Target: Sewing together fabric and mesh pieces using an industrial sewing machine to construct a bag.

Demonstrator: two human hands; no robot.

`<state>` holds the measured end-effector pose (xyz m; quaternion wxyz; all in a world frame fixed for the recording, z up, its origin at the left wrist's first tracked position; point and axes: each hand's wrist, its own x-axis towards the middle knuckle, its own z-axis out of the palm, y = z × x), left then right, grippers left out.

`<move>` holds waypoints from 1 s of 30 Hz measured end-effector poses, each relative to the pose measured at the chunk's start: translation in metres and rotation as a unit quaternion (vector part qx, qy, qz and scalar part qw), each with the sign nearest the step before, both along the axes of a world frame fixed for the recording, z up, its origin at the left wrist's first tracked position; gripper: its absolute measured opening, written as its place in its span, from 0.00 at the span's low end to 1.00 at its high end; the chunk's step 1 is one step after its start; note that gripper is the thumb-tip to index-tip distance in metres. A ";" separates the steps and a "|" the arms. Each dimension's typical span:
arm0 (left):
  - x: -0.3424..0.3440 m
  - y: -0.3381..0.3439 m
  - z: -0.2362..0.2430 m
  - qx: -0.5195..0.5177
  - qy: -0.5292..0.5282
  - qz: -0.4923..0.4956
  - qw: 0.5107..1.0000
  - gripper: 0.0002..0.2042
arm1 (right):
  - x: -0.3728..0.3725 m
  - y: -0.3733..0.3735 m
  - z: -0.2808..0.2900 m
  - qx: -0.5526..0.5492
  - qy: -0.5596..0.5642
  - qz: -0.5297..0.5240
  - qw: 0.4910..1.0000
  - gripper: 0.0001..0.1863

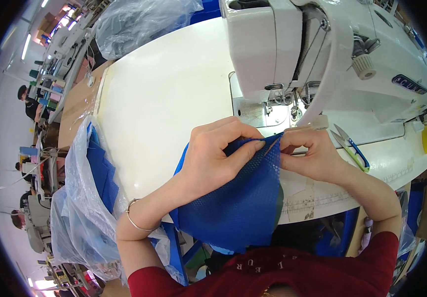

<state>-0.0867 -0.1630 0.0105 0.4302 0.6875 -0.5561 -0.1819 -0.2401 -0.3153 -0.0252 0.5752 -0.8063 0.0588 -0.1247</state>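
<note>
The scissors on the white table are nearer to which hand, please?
Right. The right hand, pinching the blue fabric, is just left of the scissors; the left hand is farther left, holding the same fabric.

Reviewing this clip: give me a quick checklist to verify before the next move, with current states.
1. Left hand gripping the blue mesh fabric piece: ok, thumb and fingers pinch its upper edge.
2. Right hand gripping it: ok, pinching the upper right corner.
3. Fabric under the white sewing machine's needle area: not ok, held in front.
4. Green-and-blue-handled metal scissors out of the fingers: ok, lying beyond the right hand.
5. Edge layers aligned: cannot tell, fingers cover them.
</note>
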 end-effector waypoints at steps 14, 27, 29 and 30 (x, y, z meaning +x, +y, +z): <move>-0.002 -0.001 -0.011 -0.016 0.029 0.038 0.999 0.04 | 0.001 0.005 -0.002 0.182 0.056 -0.017 0.982 0.11; -0.032 0.004 0.030 0.089 -0.142 0.011 0.986 0.25 | -0.005 0.013 0.005 -0.052 -0.083 -0.079 0.992 0.13; -0.036 0.005 0.023 0.040 -0.216 0.017 0.975 0.19 | -0.007 0.016 0.006 -0.053 -0.092 -0.072 0.992 0.13; -0.033 0.006 0.021 0.041 -0.219 0.017 0.975 0.19 | -0.008 0.017 0.005 -0.056 -0.097 -0.066 0.992 0.12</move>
